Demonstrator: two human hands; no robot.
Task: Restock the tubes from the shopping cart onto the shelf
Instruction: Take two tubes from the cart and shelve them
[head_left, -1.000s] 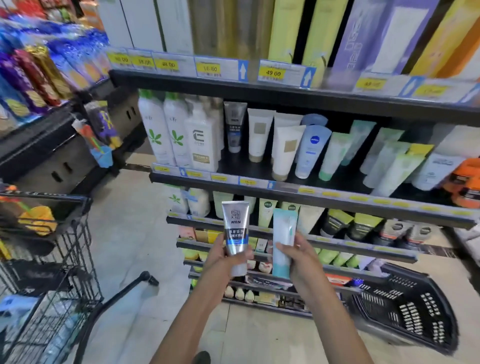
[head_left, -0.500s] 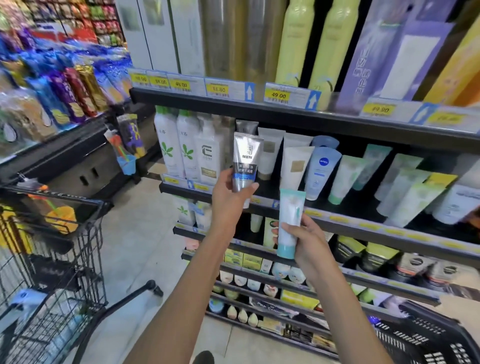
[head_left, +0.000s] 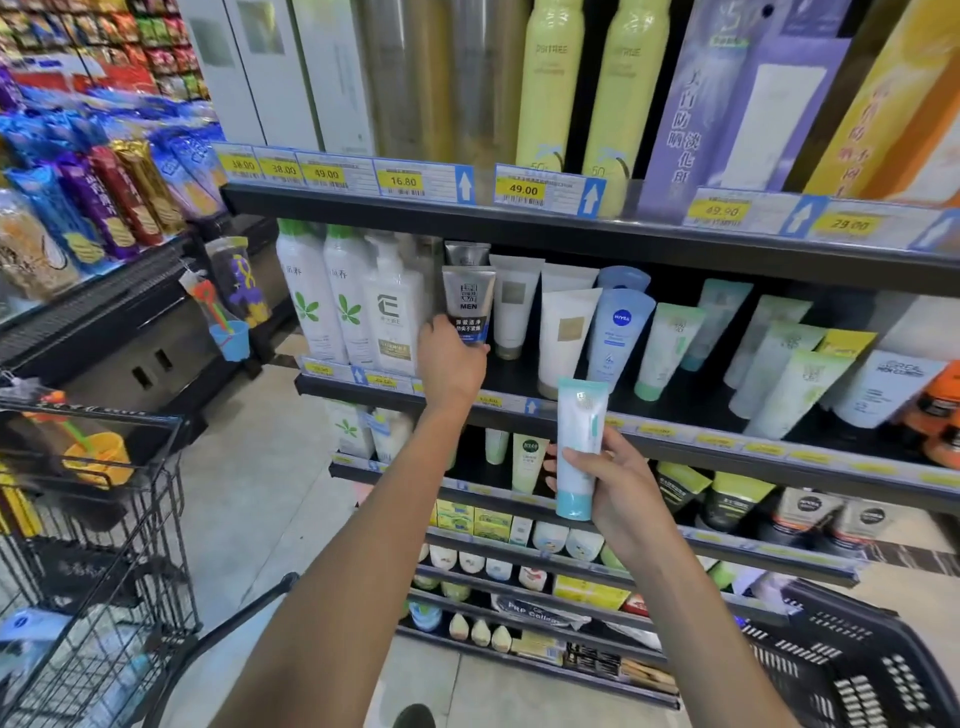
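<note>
My left hand (head_left: 449, 361) grips a silver-grey tube marked MEN (head_left: 467, 301) by its lower end and holds it upright on the black shelf (head_left: 675, 415), right in front of a matching grey tube (head_left: 466, 253). It stands between a white pump bottle (head_left: 393, 312) and a white tube (head_left: 514, 304). Lower and to the right, my right hand (head_left: 615, 491) holds a white and teal tube (head_left: 581, 447) upright, in front of the shelf edge.
The shopping cart (head_left: 78, 545) stands at the left with its handle (head_left: 223, 629) near my left arm. A black basket (head_left: 852, 670) sits at the lower right. Many tubes and bottles fill the shelf rows, among them a blue Nivea tube (head_left: 618, 332).
My left hand has carried the grey MEN tube up and forward onto the shelf row. My right hand has risen a little with the teal tube. The view has moved closer to the shelf.
</note>
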